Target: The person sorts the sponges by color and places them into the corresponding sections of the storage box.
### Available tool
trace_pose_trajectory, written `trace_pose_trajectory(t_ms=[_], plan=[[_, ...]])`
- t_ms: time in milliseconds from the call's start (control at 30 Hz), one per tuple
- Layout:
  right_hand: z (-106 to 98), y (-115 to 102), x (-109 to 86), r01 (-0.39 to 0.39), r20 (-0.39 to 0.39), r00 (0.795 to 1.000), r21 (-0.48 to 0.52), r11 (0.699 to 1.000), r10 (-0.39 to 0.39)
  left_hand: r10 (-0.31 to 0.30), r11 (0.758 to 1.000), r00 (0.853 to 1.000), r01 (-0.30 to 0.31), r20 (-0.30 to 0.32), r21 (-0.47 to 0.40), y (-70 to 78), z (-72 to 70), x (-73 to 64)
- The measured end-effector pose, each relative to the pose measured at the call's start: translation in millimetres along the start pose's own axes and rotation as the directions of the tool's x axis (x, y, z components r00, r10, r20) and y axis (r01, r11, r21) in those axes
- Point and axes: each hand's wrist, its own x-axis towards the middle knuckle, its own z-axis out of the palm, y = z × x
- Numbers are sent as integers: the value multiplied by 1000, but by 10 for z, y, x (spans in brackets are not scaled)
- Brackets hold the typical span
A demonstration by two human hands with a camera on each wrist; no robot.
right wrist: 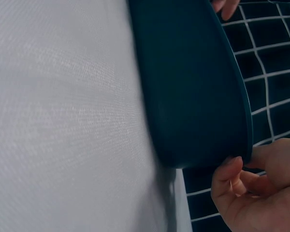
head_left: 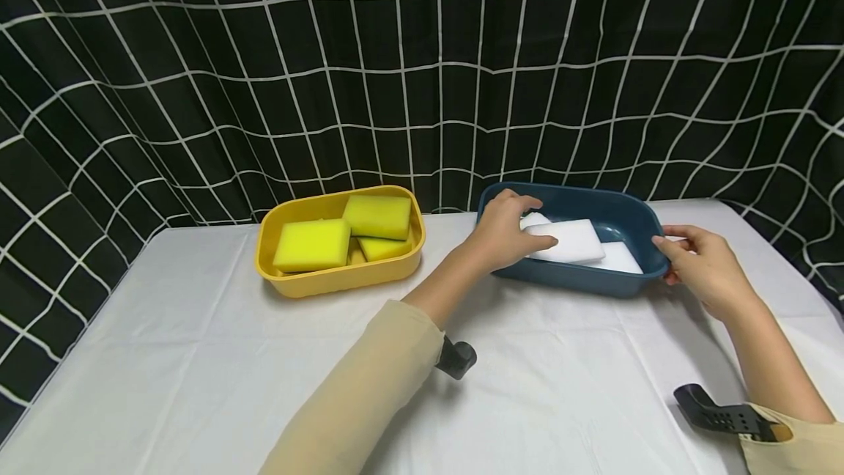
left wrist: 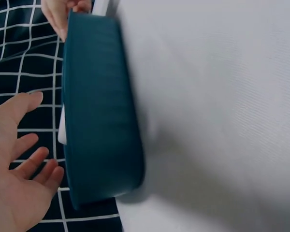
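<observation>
A dark blue plastic bin (head_left: 580, 281) stands at the right of the table with several white sponges (head_left: 572, 240) in it. My left hand (head_left: 504, 233) reaches over the bin's left end, thumb and fingers spread apart near the uppermost white sponge. In the left wrist view this hand's fingers (left wrist: 24, 106) hold nothing and a gap shows between them and the bin's wall. At the opposite end, my right hand (head_left: 708, 270) pinches the rim between thumb and fingers, as the right wrist view also shows at the bin's corner (right wrist: 193, 157).
Left of the blue bin is a yellow bin (head_left: 343, 281) with several yellow sponges (head_left: 313, 244). Both bins stand toward the back of the table under a white cloth (head_left: 231, 372). A black curtain with a white grid (head_left: 369, 64) hangs behind them.
</observation>
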Motion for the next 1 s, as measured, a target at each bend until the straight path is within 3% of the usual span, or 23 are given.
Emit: trace_pose_trajectory(t_ms=[533,1000], plan=[[5,1,-3,8,2,1000,-10,1000,-8,-24,991,998,16,-57,-135,-164,-24,-199],[-27,-16,-13,-9,20,1000,-33,999,10,-8,990,994,-8,-112,-142,-274,-168,-440]])
